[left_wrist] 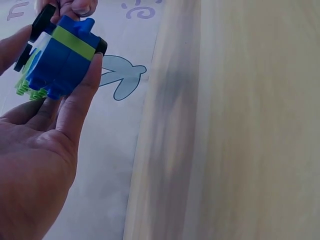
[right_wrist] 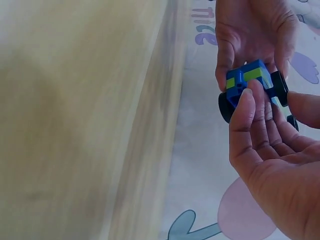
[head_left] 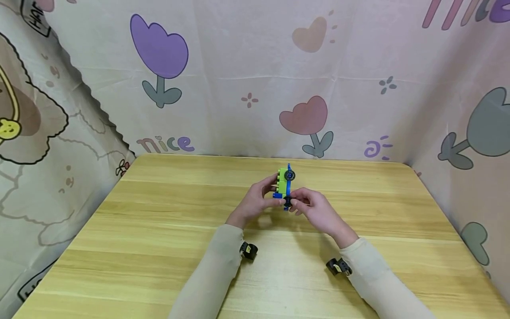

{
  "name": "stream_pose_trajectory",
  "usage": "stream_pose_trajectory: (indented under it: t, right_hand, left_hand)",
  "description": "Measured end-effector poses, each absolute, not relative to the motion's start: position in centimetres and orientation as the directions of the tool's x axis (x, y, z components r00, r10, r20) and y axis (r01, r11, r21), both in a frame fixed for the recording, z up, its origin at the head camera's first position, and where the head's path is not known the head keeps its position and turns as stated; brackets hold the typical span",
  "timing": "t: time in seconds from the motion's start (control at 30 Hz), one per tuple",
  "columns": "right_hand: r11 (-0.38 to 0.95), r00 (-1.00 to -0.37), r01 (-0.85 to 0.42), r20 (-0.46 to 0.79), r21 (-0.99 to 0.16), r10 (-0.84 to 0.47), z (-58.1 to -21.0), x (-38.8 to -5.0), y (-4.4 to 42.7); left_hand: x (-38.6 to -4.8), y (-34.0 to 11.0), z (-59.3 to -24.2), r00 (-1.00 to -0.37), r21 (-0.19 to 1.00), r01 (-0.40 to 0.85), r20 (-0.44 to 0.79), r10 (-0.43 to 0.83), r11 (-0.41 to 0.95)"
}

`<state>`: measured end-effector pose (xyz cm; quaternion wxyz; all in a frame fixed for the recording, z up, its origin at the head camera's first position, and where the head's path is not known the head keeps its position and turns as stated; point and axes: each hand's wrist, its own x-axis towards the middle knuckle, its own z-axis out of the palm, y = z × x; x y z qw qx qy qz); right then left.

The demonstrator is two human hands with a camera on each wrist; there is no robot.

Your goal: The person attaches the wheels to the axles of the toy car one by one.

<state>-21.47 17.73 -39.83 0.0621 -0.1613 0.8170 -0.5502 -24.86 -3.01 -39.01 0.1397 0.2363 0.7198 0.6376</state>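
Observation:
A toy car (head_left: 283,182) of blue and lime-green building blocks, with black wheels (head_left: 289,175), is held on its side above the table. My left hand (head_left: 255,201) grips it from the left; in the left wrist view, thumb and fingers close around the blue block end of the car (left_wrist: 62,65). From the other side my right hand (head_left: 316,213) pinches the near end, by the lower wheel. In the right wrist view, the right thumb touches a black wheel (right_wrist: 280,89) and the fingers bend against the blue-and-green end. The hands hide part of the car.
The wooden table (head_left: 159,212) lies beneath both hands. Behind it hangs a pale cloth (head_left: 223,53) printed with flowers and letters, which continues along both sides. A small black device (head_left: 249,251) sits at the left cuff, another black device (head_left: 338,266) at the right.

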Motion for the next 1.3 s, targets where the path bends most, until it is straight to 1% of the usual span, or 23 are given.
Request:
stream_pose_trajectory:
  t: [0.27,0.53,0.7,0.9,1.03,1.3]
  right_hand:
    - [0.358,-0.941,-0.185,0.061,-0.915,-0.332,-39.9,-21.5,17.6]
    - [0.373,-0.943,-0.175,0.046,-0.911,-0.33,-39.6,-21.4,17.6]
    - [0.374,-0.946,-0.166,0.04,-0.913,-0.322,-39.8,-21.4,17.6]
    - [0.379,-0.95,-0.165,0.044,-0.911,-0.309,-39.9,-21.5,17.6]
    - [0.375,-0.944,-0.174,0.047,-0.91,-0.325,-39.7,-21.5,17.6]
    - [0.368,-0.931,-0.213,0.073,-0.905,-0.358,-39.9,-21.6,17.9]
  left_hand:
    - [-24.6,-3.0,-38.8,-0.849,0.985,0.157,0.097,0.52,0.073]
    - [-24.6,-2.9,-38.7,-0.857,0.983,0.143,0.062,0.512,0.119]
    - [-24.6,-2.8,-38.8,-0.854,0.983,0.139,0.057,0.516,0.123]
    - [-25.6,-2.6,-40.5,-0.862,0.984,0.152,0.084,0.5,0.097]
    - [-26.3,-2.8,-41.5,-0.87,0.982,0.159,0.091,0.485,0.099]
    - [-26.2,-3.1,-41.6,-0.851,0.981,0.184,0.125,0.51,0.068]
